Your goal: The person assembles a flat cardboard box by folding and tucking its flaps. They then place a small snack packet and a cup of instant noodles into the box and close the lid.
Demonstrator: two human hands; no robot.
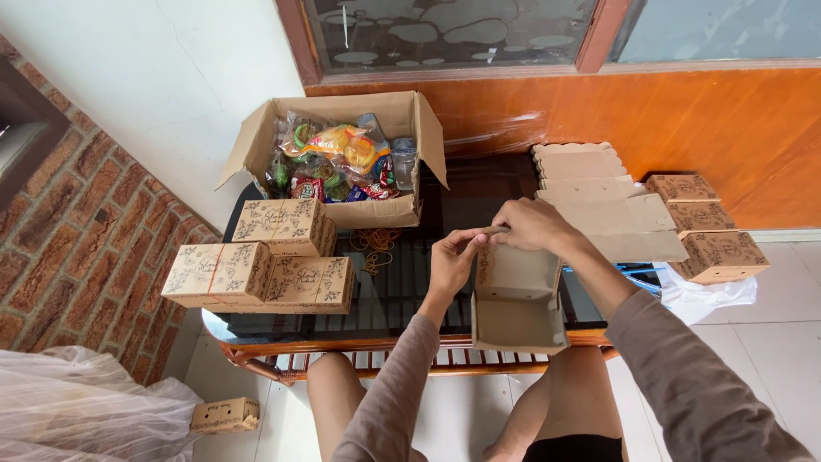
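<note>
My left hand (451, 261) and my right hand (532, 224) both pinch the top edge of a half-folded brown cardboard box (516, 301) held over the near edge of a dark glass table (402, 295). The box stands open toward me, its flaps still loose. Just beyond my right hand lies a stack of flat unfolded box blanks (599, 192).
Three closed printed boxes (261, 261) are stacked at the table's left. An open carton (346, 158) full of wrapped snacks sits at the back. Rubber bands (374, 242) lie near it. More printed boxes (705, 227) sit at right, one (225, 415) on the floor beside a plastic bag (77, 406).
</note>
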